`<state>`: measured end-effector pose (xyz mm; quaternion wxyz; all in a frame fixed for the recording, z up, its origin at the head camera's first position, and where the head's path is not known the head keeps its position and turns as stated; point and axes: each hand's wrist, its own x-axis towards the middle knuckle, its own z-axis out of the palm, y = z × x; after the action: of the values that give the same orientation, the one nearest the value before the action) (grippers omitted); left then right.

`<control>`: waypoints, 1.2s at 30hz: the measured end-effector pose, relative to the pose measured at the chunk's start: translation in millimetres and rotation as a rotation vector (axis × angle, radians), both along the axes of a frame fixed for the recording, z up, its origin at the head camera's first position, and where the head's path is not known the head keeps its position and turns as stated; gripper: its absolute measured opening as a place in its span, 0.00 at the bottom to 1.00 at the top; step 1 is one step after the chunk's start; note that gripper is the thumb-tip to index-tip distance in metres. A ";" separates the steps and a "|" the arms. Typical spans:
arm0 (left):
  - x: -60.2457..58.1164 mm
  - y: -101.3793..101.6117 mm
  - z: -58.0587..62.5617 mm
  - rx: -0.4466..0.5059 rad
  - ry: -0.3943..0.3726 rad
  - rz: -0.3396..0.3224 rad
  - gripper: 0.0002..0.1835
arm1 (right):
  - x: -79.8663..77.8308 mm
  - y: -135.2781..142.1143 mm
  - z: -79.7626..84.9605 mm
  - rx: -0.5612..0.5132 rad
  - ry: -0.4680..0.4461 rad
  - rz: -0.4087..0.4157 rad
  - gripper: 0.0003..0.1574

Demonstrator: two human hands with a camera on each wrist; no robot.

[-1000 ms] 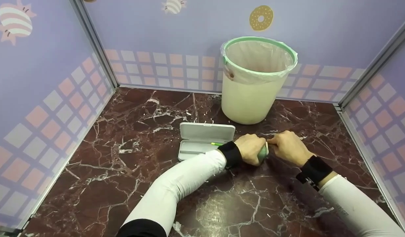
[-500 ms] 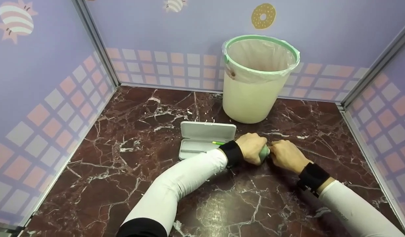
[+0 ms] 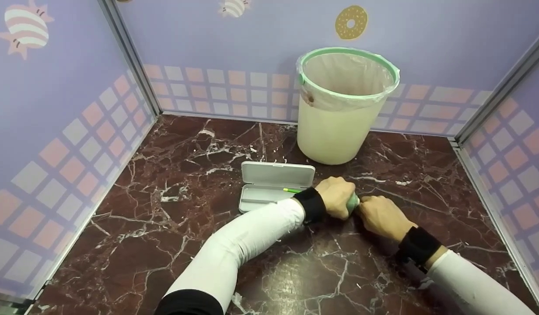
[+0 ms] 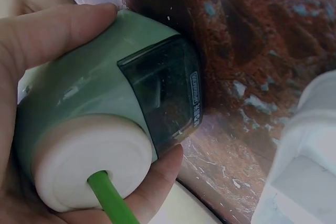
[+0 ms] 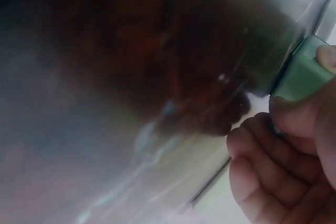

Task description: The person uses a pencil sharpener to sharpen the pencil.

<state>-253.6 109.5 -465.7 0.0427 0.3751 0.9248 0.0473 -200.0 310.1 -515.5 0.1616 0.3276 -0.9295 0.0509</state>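
My left hand (image 3: 336, 197) grips a green pencil sharpener (image 4: 100, 90) on its side, thumb along one side and fingers round the other. A dark see-through window (image 4: 165, 90) is set in its body. From the hole in its pale round front sticks a green pencil (image 4: 112, 198). On the sharpener's opposite side, my right hand (image 3: 383, 217) pinches the crank handle between thumb and curled fingers, and mostly hides it. The right wrist view shows the right thumb (image 5: 296, 114) close against the green body.
A light grey pencil case (image 3: 278, 175) lies open left of the hands, lid up. Behind stands a pale yellow bin (image 3: 332, 131) with a green rim and clear liner. Small white scraps dot the marbled tabletop (image 3: 164, 245), and patterned panels wall three sides.
My right hand has come down and slightly closer to the sharpener, circling at the crank. The left hand keeps its grip, nearly in the same spot. Case and bin stay put.
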 end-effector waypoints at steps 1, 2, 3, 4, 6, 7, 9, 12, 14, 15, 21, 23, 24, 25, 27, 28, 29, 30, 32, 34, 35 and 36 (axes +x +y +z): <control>-0.1 0.1 -0.1 0.002 -0.003 0.001 0.19 | 0.4 -0.7 0.0 -0.004 -0.010 0.000 0.20; -0.1 0.2 -0.1 0.004 -0.004 0.002 0.19 | 0.8 -1.2 -0.1 -0.007 -0.017 -0.001 0.21; -0.2 0.4 -0.1 0.005 -0.004 0.003 0.18 | 1.2 -1.8 -0.1 -0.008 -0.023 0.001 0.22; -0.3 0.4 0.1 0.006 -0.005 0.004 0.18 | 2.0 -2.4 0.1 -0.009 -0.028 0.004 0.22; -0.6 0.5 0.2 0.005 -0.005 0.005 0.17 | 4.1 -3.6 0.5 -0.008 -0.029 0.014 0.23; -0.7 0.7 0.2 0.004 -0.006 0.007 0.17 | 5.2 -4.2 0.7 -0.007 -0.024 0.018 0.23; -1.1 1.1 0.4 0.005 -0.005 0.009 0.16 | 7.8 -5.4 1.7 -0.003 -0.012 0.024 0.22; -1.5 1.6 0.9 0.007 -0.004 0.013 0.15 | 11.5 -7.0 4.1 -0.001 0.009 0.027 0.22; -1.4 1.8 1.0 0.007 -0.003 0.014 0.14 | 13.6 -8.0 6.1 0.002 0.013 0.029 0.23; -1.4 1.8 1.0 0.007 -0.004 0.015 0.14 | 14.5 -8.4 7.3 0.003 0.013 0.029 0.23; -0.5 1.7 -0.3 0.018 -0.003 0.013 0.14 | 19.8 -9.6 14.9 0.017 -0.008 0.019 0.24; -0.1 1.5 -0.9 0.020 0.001 0.011 0.14 | 21.5 -9.8 17.5 0.026 -0.010 0.018 0.25; 0.1 1.6 -1.1 0.021 0.003 0.011 0.14 | 22.3 -9.9 18.9 0.029 -0.009 0.019 0.25; 0.2 1.6 -1.4 0.021 0.004 0.010 0.14 | 22.9 -10.2 20.6 0.034 -0.007 0.021 0.24; 0.3 1.6 -1.7 0.021 0.001 0.009 0.14 | 24.2 -10.3 23.9 0.042 -0.003 0.025 0.24; 0.6 1.7 -1.5 0.020 0.000 0.009 0.15 | 24.7 -10.2 25.7 0.046 -0.005 0.026 0.24; 0.9 2.0 -1.3 0.020 0.000 0.010 0.14 | 25.4 -10.1 27.9 0.049 -0.004 0.029 0.24; 1.4 2.1 -0.9 0.021 0.001 0.010 0.14 | 25.8 -9.9 30.0 0.053 -0.003 0.032 0.24; 0.9 3.3 -1.3 0.018 -0.001 0.013 0.14 | 26.2 -9.5 34.2 0.062 -0.009 0.032 0.25; 0.9 3.7 -1.0 0.015 0.000 0.013 0.14 | 26.1 -8.8 38.0 0.064 -0.008 0.036 0.25; 0.9 3.8 -0.8 0.016 0.001 0.012 0.13 | 26.1 -8.7 40.0 0.063 -0.005 0.037 0.25; 0.9 3.6 -0.4 0.016 0.002 0.011 0.13 | 25.8 -8.7 41.5 0.063 -0.004 0.038 0.25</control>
<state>-252.7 113.1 -466.1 0.0386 0.3704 0.9265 0.0544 -174.1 301.4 -474.1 0.1482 0.3499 -0.9246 0.0257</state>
